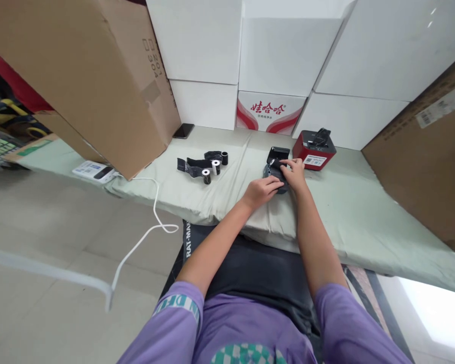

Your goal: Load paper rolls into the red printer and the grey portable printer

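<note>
Table: cloth-covered, supporting the work.
Red box: right of the device, beyond the right hand.
Dark device: on the table between 2 hands, lid raised, exposing its top.
Left hand: fingers together against its near side, seemingly steadying; cannot tell if pinching.
Right hand: bent fingers at a roll, perhaps positioning it; pinch unclear.
3 rolls: left, well apart, tails loose.

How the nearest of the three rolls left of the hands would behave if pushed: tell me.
The roll appears to stand on one small end, so it might tip. On its rounded side, it would probably roll. Its loose black strip looks thin and wrinkled, so likely floppy.
</note>
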Action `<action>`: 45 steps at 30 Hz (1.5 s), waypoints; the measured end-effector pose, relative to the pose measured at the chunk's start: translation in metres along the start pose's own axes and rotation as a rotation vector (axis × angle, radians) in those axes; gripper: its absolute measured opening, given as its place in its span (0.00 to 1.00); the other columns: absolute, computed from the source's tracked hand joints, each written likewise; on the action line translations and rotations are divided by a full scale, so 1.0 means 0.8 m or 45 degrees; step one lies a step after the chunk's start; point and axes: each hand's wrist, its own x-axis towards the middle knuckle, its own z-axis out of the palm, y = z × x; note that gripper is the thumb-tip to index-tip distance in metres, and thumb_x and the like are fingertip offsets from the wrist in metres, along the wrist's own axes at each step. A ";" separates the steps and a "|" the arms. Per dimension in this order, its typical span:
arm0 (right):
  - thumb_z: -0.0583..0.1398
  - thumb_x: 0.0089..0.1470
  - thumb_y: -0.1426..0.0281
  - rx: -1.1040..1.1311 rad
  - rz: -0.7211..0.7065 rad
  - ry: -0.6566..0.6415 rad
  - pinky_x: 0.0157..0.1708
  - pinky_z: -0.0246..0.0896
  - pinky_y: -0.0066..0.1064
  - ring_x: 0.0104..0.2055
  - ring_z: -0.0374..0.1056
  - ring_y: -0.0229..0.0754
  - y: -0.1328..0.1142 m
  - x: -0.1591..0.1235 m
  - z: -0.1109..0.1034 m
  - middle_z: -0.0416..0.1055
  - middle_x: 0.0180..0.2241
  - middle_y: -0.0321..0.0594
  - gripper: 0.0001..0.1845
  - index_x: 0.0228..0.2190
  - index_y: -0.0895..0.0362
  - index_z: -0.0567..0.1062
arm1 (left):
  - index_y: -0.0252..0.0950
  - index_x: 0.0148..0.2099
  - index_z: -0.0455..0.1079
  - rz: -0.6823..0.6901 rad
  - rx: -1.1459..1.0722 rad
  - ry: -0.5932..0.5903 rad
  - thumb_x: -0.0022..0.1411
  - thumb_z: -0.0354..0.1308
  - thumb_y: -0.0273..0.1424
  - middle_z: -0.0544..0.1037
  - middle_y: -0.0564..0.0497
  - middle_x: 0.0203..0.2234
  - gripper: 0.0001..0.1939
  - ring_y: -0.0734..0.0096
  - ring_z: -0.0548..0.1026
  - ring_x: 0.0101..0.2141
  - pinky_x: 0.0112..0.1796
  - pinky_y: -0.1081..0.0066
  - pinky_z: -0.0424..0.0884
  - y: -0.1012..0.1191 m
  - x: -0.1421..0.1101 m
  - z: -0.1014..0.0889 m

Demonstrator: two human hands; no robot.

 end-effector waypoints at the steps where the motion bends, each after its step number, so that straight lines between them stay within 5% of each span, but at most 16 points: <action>1: 0.60 0.52 0.63 -0.005 0.009 -0.023 0.62 0.51 0.55 0.54 0.58 0.57 0.002 0.000 0.000 0.61 0.45 0.47 0.17 0.41 0.52 0.83 | 0.40 0.55 0.77 -0.003 0.007 -0.010 0.71 0.53 0.27 0.82 0.47 0.48 0.15 0.68 0.82 0.45 0.47 0.69 0.77 0.001 0.000 0.000; 6: 0.64 0.47 0.62 -0.051 0.105 -0.135 0.61 0.52 0.55 0.53 0.57 0.58 0.007 0.004 0.003 0.62 0.45 0.47 0.18 0.42 0.52 0.82 | 0.40 0.54 0.78 -0.006 0.007 -0.020 0.71 0.54 0.28 0.82 0.48 0.49 0.15 0.68 0.81 0.46 0.46 0.70 0.76 0.002 0.000 -0.001; 12: 0.62 0.51 0.67 -0.111 -0.067 -0.028 0.61 0.51 0.58 0.57 0.56 0.61 -0.006 0.005 -0.003 0.60 0.51 0.51 0.20 0.47 0.53 0.79 | 0.39 0.54 0.77 -0.008 -0.030 0.022 0.70 0.54 0.26 0.81 0.47 0.49 0.15 0.67 0.79 0.50 0.49 0.68 0.76 -0.001 0.001 0.001; 25: 0.67 0.46 0.64 -0.185 0.029 -0.146 0.59 0.52 0.65 0.60 0.53 0.68 -0.010 0.003 -0.003 0.56 0.57 0.50 0.14 0.38 0.52 0.81 | 0.40 0.53 0.78 -0.009 -0.077 0.001 0.71 0.54 0.27 0.81 0.47 0.49 0.14 0.67 0.79 0.51 0.51 0.67 0.76 0.001 0.002 0.002; 30: 0.62 0.50 0.63 0.249 -0.004 0.090 0.60 0.59 0.51 0.56 0.64 0.54 -0.011 0.015 0.002 0.65 0.52 0.49 0.20 0.45 0.53 0.73 | 0.39 0.54 0.77 -0.023 -0.100 0.013 0.71 0.53 0.26 0.81 0.47 0.49 0.15 0.68 0.80 0.50 0.50 0.69 0.76 0.000 0.000 0.003; 35: 0.64 0.49 0.54 0.750 0.130 0.112 0.50 0.67 0.41 0.52 0.68 0.47 -0.008 0.019 0.009 0.69 0.52 0.45 0.26 0.47 0.50 0.67 | 0.39 0.54 0.78 0.021 -0.108 0.071 0.73 0.51 0.29 0.82 0.45 0.47 0.15 0.68 0.80 0.49 0.48 0.69 0.76 0.002 -0.001 0.001; 40: 0.66 0.45 0.57 0.883 0.241 0.005 0.46 0.69 0.37 0.48 0.71 0.46 -0.007 0.007 -0.005 0.75 0.46 0.39 0.23 0.42 0.49 0.71 | 0.39 0.52 0.79 0.027 -0.154 0.198 0.74 0.52 0.43 0.84 0.45 0.43 0.19 0.65 0.79 0.44 0.49 0.63 0.75 0.006 -0.002 -0.010; 45: 0.64 0.45 0.58 0.891 0.428 -0.105 0.48 0.69 0.39 0.49 0.71 0.47 -0.012 -0.004 -0.015 0.76 0.45 0.37 0.23 0.44 0.48 0.74 | 0.34 0.57 0.76 -0.155 -0.278 0.442 0.77 0.38 0.45 0.82 0.43 0.49 0.30 0.61 0.75 0.50 0.55 0.60 0.70 0.003 -0.001 -0.015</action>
